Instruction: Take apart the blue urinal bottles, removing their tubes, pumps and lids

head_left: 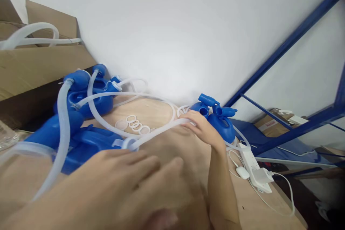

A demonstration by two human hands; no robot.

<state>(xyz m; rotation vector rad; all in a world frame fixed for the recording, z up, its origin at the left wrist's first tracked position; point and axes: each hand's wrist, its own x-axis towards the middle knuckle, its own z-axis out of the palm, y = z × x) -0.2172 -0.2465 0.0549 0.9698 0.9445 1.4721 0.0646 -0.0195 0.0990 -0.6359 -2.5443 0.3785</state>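
Note:
My right hand is closed around a translucent white corrugated hose, near where the hose passes under its fingers. The hose slopes down to the left to a white round cap on a blue plastic bottle that lies on its side. Close to the camera, my left hand hovers in front of that bottle, smeared by motion. Its fingers look bent, and whatever may be beneath them is hidden. Several white rings lie on the table behind the hose.
More blue bottles with hoses crowd the left side, by an open cardboard box. Blue bottles and spouts stand behind my right hand. A white power strip with cables lies at right, near a blue metal frame.

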